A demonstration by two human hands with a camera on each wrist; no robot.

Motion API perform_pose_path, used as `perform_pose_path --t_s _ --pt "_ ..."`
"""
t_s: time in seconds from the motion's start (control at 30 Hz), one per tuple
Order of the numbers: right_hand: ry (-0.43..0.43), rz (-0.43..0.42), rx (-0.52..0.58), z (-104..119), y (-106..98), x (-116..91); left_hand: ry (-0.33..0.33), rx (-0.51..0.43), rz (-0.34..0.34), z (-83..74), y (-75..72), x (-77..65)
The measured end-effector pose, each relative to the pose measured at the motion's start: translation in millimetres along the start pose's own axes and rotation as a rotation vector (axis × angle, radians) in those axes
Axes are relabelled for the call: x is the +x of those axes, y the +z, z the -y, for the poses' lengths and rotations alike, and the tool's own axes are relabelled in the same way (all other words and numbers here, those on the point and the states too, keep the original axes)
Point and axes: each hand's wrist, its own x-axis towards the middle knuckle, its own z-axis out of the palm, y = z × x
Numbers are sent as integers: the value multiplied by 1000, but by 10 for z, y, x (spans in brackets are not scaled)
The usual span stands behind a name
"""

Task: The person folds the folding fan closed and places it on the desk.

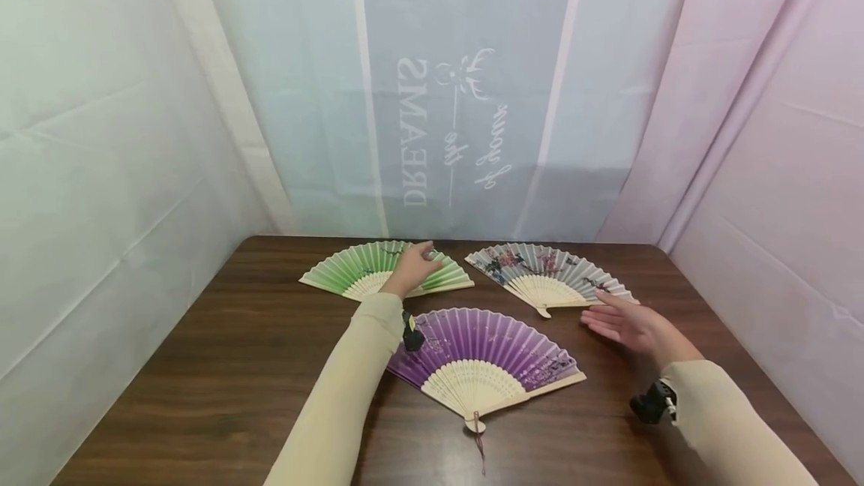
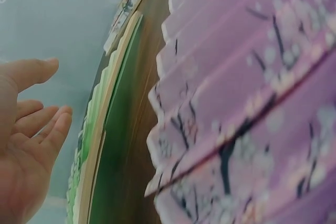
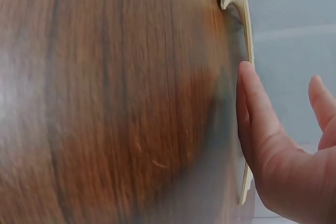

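Three spread folding fans lie on the table: a green one (image 1: 354, 265) at the back left, a grey flowered one (image 1: 520, 259) at the back right, and a purple one (image 1: 475, 336) nearer the front with a tassel (image 1: 480, 445). My left hand (image 1: 413, 270) is over the green fan, fingers loosely bent and nothing held; the left wrist view shows it above that fan's pleats. Beside the right end of the grey fan, my right hand (image 1: 631, 325) has its fingers extended. In the right wrist view its fingertips are close to the pale fan edge (image 3: 248, 30); contact is unclear.
The dark wooden table (image 1: 250, 366) has rounded far corners. Behind it hangs a pale blue cloth (image 1: 466, 6) with mirrored lettering, and light cloth walls stand at both sides. My left forearm (image 1: 344, 396) passes over the purple fan's left part.
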Motion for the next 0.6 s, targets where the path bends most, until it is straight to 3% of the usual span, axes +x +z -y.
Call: perform_pose_path --t_s 0.13,0.33,0.6 --pt "-5 18 -11 -3 44 18 -21 -50 -1 -21 65 32" --pt "-14 86 65 -55 56 39 -13 -96 -6 -36 201 54" --pt "-32 71 116 -133 77 77 -14 -148 -15 -78 329 113"
